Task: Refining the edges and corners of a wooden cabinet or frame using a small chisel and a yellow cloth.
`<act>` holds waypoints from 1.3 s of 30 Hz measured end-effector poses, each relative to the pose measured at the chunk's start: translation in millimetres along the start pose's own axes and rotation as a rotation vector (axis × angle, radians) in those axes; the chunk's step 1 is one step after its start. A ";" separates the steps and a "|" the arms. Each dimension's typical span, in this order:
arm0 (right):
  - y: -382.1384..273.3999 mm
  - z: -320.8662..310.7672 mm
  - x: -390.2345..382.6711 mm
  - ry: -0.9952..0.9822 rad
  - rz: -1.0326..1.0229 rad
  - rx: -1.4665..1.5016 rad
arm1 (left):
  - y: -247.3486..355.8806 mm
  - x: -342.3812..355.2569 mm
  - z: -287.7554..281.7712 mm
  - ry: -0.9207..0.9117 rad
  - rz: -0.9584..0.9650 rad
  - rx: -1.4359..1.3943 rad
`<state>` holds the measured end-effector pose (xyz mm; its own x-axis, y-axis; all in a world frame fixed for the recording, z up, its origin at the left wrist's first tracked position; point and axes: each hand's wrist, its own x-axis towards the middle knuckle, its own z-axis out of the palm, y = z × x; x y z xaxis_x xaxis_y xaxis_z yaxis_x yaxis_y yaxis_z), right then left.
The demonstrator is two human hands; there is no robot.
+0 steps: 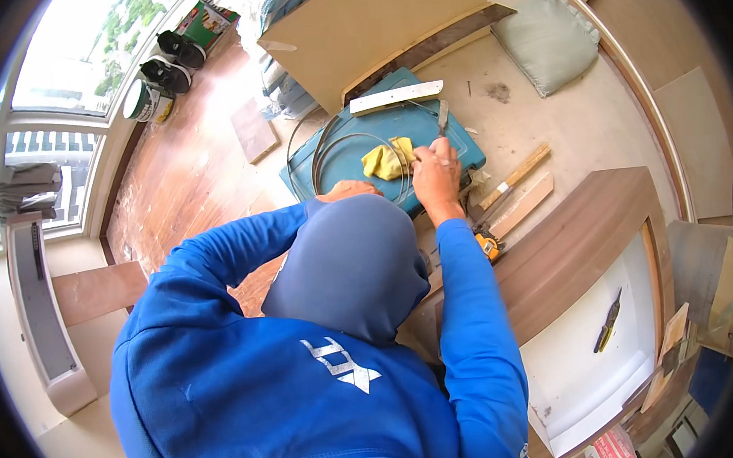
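Note:
My right hand is closed over a teal plastic case. From its fingers points a narrow flat-bladed tool. A crumpled yellow cloth touches the thumb side of that hand. My left hand is curled at the near edge of the case, partly behind my raised grey-covered knee. Thin dark strip loops lie across the case and run close to my left hand. What its fingers hold is hidden. A white bar with small holes lies at the case's far edge.
Right of the case lie a wooden-handled tool, a wood strip and an orange tape measure. A brown wooden frame holds a white panel with pliers. Farther off are a cushion, shoes and a tub.

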<state>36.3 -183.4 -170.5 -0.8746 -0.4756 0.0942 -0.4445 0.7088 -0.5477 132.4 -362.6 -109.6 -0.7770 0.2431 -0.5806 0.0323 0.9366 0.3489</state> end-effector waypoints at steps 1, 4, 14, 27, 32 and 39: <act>0.5 3.4 1.5 0.095 0.042 0.108 | 3.1 -6.5 1.2 -0.012 0.007 -0.068; 8.5 3.1 7.6 0.108 0.229 0.634 | -11.4 -2.9 27.5 0.002 -0.016 -0.146; 6.8 -121.2 -37.6 0.166 0.195 1.716 | -25.9 -29.2 32.7 0.034 0.015 -0.073; 111.0 -336.5 -339.7 0.803 0.367 1.477 | 181.0 19.2 -168.4 0.191 0.455 -0.152; 115.1 -309.0 -317.3 0.697 0.375 1.595 | 347.4 31.4 -120.2 -0.316 0.596 -0.599; 105.4 -263.9 -281.4 1.187 0.788 1.085 | 416.9 70.2 -14.6 -0.332 0.364 -1.070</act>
<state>184.4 162.6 -35.4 -0.6707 0.7103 -0.2137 -0.0103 -0.2970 -0.9548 82.1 41.2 5.8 -0.6239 0.6542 -0.4275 -0.4483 0.1485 0.8815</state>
